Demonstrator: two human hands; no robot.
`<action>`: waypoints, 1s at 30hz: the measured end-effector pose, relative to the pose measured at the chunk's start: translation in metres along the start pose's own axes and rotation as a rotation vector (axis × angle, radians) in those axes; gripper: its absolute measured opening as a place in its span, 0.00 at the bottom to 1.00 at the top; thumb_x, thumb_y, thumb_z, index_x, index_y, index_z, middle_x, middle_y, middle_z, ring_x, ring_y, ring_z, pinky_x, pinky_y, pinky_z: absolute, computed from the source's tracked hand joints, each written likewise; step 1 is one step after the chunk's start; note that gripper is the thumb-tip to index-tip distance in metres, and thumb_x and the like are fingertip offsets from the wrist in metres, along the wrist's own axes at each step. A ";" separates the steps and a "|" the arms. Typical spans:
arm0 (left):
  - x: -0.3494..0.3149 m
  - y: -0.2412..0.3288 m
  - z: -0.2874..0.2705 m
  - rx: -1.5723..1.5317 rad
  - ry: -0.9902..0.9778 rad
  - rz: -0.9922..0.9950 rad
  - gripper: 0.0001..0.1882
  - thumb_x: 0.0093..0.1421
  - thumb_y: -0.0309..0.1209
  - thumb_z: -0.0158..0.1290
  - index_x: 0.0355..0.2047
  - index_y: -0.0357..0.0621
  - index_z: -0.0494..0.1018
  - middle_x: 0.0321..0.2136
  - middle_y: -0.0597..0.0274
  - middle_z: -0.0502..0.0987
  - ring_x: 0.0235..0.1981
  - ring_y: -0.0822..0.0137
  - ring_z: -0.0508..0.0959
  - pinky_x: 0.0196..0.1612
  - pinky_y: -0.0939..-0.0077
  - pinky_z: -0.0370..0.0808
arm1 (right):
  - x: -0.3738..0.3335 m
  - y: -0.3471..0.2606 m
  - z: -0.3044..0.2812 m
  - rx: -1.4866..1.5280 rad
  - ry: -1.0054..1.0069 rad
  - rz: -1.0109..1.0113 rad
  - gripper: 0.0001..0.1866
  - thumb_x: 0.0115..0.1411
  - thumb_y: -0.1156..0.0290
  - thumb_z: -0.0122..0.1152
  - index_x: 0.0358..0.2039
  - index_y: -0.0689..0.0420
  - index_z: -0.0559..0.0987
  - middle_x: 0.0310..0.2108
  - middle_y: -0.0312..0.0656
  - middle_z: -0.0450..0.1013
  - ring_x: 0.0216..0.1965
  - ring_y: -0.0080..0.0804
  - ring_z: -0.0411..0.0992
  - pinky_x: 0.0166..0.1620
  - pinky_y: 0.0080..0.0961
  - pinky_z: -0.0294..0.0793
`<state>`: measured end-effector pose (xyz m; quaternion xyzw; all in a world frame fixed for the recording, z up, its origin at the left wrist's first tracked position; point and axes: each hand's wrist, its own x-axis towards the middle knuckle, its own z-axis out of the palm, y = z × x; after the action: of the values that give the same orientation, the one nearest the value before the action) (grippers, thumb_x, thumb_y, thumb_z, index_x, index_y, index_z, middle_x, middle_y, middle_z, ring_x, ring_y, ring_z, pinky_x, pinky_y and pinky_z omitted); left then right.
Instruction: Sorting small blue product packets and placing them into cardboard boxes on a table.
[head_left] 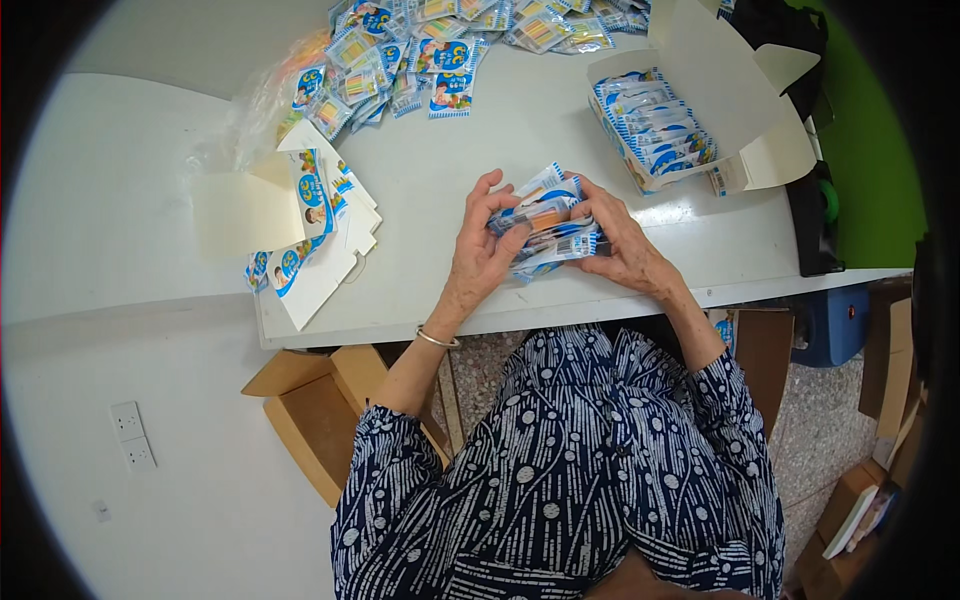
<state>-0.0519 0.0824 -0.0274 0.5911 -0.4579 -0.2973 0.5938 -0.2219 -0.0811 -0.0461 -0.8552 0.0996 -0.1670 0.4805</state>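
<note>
1. Both hands close on one bundle of small blue-and-white packets: the left hand wraps its left end and the right hand its right end, fingers curled over the top — each grip is clamped on the bundle.
2. The bundle sits just above the white tabletop, close to the near edge; that edge runs right behind the wrists, so little room lies toward the person.
3. Ahead of the grip the tabletop is bare for a stretch, up to the loose heap of packets at the far side.
4. Right of the grip and farther off stands one open white carton, flaps spread; a row of packets stands on edge inside it. How many, I cannot tell.
5. Left of the grip lies a pile of flat, unfolded cartons, overhanging the tabletop's left corner; the count is unclear, several at least.
6. The bundle's long axis runs roughly left to right between the two hands, tilting slightly up toward the right hand; the packets are stacked face to face, fanned a little at the upper edge. Their number cannot be counted.
7. One bracelet circles the left wrist.
8. Below the tabletop edge, brown cardboard boxes sit on the floor to the left of the person's lap — more lie at the far right.
</note>
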 end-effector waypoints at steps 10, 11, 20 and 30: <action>-0.011 0.002 0.014 0.110 0.035 0.125 0.27 0.56 0.30 0.60 0.54 0.39 0.63 0.64 0.46 0.50 0.65 0.47 0.58 0.60 0.58 0.68 | 0.001 0.001 -0.001 0.007 -0.002 -0.058 0.31 0.41 0.67 0.72 0.47 0.47 0.68 0.68 0.46 0.53 0.65 0.51 0.54 0.65 0.44 0.56; -0.011 0.003 0.018 0.017 0.082 0.102 0.27 0.56 0.29 0.60 0.53 0.39 0.63 0.64 0.46 0.50 0.64 0.47 0.58 0.60 0.59 0.68 | 0.001 0.000 0.000 0.012 0.005 -0.050 0.31 0.40 0.67 0.71 0.47 0.48 0.68 0.68 0.46 0.53 0.64 0.51 0.55 0.65 0.44 0.56; -0.014 0.001 0.017 0.015 0.083 0.077 0.20 0.56 0.23 0.58 0.49 0.38 0.66 0.62 0.46 0.54 0.63 0.50 0.61 0.61 0.61 0.65 | 0.000 -0.003 0.000 0.030 -0.002 0.010 0.35 0.39 0.69 0.71 0.49 0.51 0.65 0.67 0.50 0.52 0.65 0.52 0.55 0.65 0.44 0.56; -0.015 0.000 0.016 0.174 0.081 0.123 0.15 0.57 0.22 0.55 0.44 0.37 0.68 0.55 0.50 0.65 0.53 0.59 0.70 0.57 0.68 0.67 | 0.007 -0.013 -0.002 0.180 -0.010 0.087 0.52 0.37 0.70 0.73 0.61 0.58 0.53 0.63 0.54 0.54 0.64 0.49 0.56 0.66 0.42 0.56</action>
<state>-0.0722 0.0888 -0.0324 0.6226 -0.4931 -0.1955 0.5754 -0.2161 -0.0782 -0.0322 -0.8041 0.1191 -0.1500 0.5628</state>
